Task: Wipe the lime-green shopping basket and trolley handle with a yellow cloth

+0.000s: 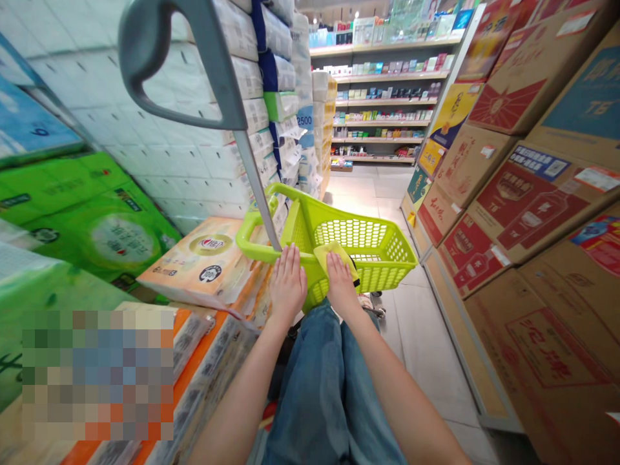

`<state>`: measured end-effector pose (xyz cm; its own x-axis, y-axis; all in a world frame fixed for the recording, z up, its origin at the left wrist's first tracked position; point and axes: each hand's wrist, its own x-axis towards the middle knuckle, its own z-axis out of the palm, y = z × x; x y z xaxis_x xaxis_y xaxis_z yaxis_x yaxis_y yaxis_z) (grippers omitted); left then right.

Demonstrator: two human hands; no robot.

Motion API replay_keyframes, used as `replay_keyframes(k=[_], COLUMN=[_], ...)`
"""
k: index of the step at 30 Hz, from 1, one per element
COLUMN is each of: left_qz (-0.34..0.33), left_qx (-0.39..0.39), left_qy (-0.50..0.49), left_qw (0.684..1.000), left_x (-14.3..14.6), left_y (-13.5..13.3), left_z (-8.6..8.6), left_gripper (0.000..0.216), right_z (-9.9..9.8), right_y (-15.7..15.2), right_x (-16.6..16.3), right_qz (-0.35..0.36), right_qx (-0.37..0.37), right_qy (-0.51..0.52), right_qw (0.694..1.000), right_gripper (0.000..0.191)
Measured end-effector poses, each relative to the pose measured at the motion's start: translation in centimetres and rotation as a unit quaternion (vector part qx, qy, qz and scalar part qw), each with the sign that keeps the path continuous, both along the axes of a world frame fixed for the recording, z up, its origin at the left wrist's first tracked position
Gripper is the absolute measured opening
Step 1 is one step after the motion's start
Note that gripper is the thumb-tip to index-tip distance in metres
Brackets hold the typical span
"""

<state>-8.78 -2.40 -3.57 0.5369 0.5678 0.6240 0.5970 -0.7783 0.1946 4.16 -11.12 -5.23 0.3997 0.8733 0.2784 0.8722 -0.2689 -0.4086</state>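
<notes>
A lime-green wheeled shopping basket point(382, 239) with lattice sides stands in front of my knees. Its long grey pull handle point(232, 84) rises from the near left end and leans up to the left. My left hand point(289, 284) lies flat against the basket's near rim beside the foot of the handle, fingers stretched out, holding nothing. My right hand point(341, 281) presses a yellow cloth point(323, 253) with a dark edge onto the same rim, a little further right. The part of the cloth under the palm is hidden.
Stacked white tissue packs point(194, 142) and an orange tissue carton point(194, 258) line the left. Cardboard cartons point(533, 200) are piled high along the right. Shelves point(387, 81) of small boxes stand at the back, beyond a tiled floor point(416, 336). A blurred patch covers the lower left.
</notes>
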Motion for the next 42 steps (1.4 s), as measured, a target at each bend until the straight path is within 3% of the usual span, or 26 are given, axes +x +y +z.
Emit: replay_keyframes(k=[5, 10, 14, 19, 22, 26, 35, 38, 42], left_qz=[0.002, 0.000, -0.004, 0.000, 0.006, 0.004, 0.007, 0.004, 0.007], left_qx=[-0.006, -0.007, 0.000, 0.005, 0.003, -0.003, -0.007, -0.008, -0.006], left_qy=[-0.010, -0.007, -0.005, 0.001, 0.002, -0.004, 0.004, 0.005, 0.014], left_qw=[1.000, 1.000, 1.000, 1.000, 1.000, 1.000, 1.000, 1.000, 1.000], left_x=[0.1, 0.1, 0.0, 0.0, 0.0, 0.1, 0.0, 0.0, 0.0], left_y=[-0.1, -0.1, 0.0, 0.0, -0.1, -0.2, -0.4, -0.4, -0.3], left_z=[-0.1, -0.1, -0.1, 0.0, 0.1, 0.1, 0.1, 0.2, 0.3], left_gripper=[0.057, 0.058, 0.058, 0.058, 0.059, 0.059, 0.059, 0.059, 0.059], right_z=[-2.6, -2.9, -0.9, 2.5, 3.1, 1.5, -2.9, -2.8, -1.0], right_y=[-3.2, -4.3, -2.0, 2.0, 2.6, 1.2, -4.2, -4.6, -2.6], right_x=[4.6, 6.1, 3.4, -2.0, -3.2, -1.3, 6.8, 7.2, 4.3], right_qz=[-0.073, -0.113, -0.121, 0.005, 0.035, 0.039, -0.100, -0.129, -0.145], right_qx=[-0.008, -0.023, -0.040, -0.018, -0.002, 0.008, -0.017, -0.024, -0.034], right_qy=[-0.027, -0.017, 0.036, 0.040, 0.039, 0.012, -0.026, -0.010, 0.036], right_qw=[0.997, 0.993, 0.991, 0.999, 0.999, 0.999, 0.994, 0.991, 0.988], right_gripper=[0.082, 0.084, 0.082, 0.071, 0.068, 0.080, 0.080, 0.079, 0.079])
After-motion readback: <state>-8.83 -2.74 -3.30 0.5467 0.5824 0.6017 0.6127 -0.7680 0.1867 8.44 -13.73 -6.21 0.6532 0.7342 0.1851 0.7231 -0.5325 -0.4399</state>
